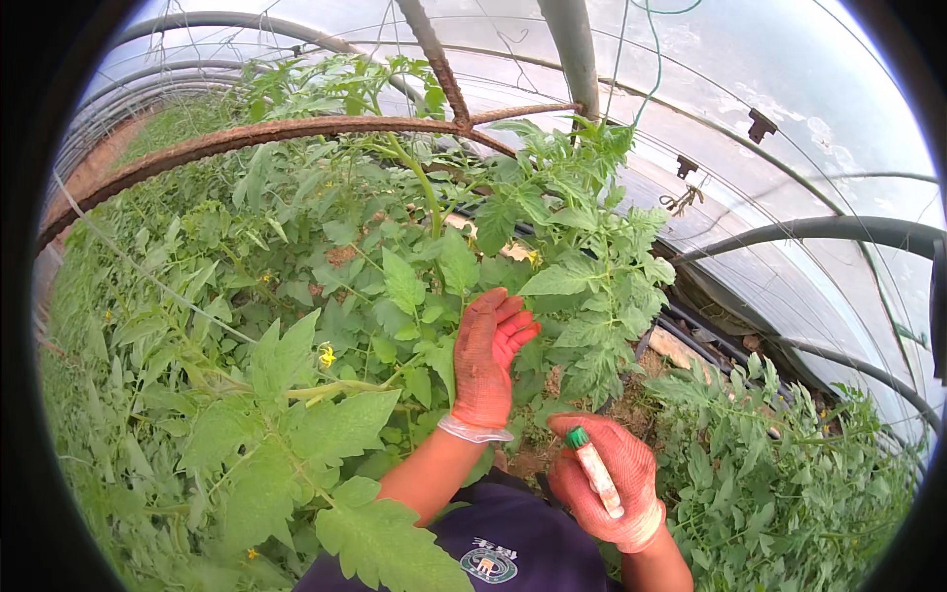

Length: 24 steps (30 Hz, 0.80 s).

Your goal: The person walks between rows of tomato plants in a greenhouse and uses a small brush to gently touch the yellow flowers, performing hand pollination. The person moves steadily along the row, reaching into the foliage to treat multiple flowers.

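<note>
Both of my hands wear reddish-orange textured gloves. My left hand (482, 366) reaches up among the tomato leaves (403, 281), with its palm turned to the right and its fingers loosely curved. Nothing shows in that palm, and a translucent cuff rings the wrist. Lower and to the right, my right hand (629, 451) grips a small, stained white tube (601, 477) with a green cap (576, 437) pointing up and away from me. Just beyond my left fingertips is a yellow tomato flower (534, 257). Another yellow flower (326, 356) hangs to the left, above a thick pale green stem (333, 388).
A rusty metal bar (296, 129) crosses above the plants and joins a grey post (573, 59). Clear plastic sheeting (799, 81) over curved pipes (821, 229) forms the greenhouse wall. A green string (657, 66) hangs down to a tomato plant (592, 281). Dense foliage (769, 473) grows at right.
</note>
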Tool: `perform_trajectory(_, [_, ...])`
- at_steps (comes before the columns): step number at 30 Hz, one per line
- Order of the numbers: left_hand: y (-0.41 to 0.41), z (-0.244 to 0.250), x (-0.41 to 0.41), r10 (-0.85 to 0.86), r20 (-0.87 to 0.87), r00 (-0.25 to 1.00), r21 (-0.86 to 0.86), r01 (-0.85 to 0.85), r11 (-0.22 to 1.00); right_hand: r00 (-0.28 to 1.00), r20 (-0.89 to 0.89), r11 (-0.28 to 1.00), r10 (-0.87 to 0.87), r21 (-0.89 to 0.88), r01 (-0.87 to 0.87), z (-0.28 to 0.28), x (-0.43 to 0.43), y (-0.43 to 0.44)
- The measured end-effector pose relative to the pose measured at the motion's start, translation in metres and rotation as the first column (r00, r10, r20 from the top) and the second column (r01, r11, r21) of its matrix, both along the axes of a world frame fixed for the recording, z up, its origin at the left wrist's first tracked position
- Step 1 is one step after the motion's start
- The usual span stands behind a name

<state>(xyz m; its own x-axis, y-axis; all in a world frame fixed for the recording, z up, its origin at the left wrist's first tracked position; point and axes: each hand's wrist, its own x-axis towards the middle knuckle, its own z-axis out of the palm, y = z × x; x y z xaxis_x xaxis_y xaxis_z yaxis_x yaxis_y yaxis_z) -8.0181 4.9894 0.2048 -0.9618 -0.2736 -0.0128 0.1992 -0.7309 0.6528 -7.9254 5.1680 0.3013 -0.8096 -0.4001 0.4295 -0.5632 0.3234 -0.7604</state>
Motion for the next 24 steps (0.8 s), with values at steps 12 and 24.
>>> perform_trajectory(12, [-0.006,-0.051,-0.033,0.145,0.233,0.962,0.081,-0.167,0.983,0.911,-0.397,0.953,-0.115,0.213,0.213,-0.049,-0.192,0.011])
perform_trajectory(24, [-0.014,-0.058,-0.071,0.247,0.26,0.933,0.058,-0.27,0.961,0.745,-0.662,0.89,0.085,0.387,0.242,-0.033,-0.21,0.042])
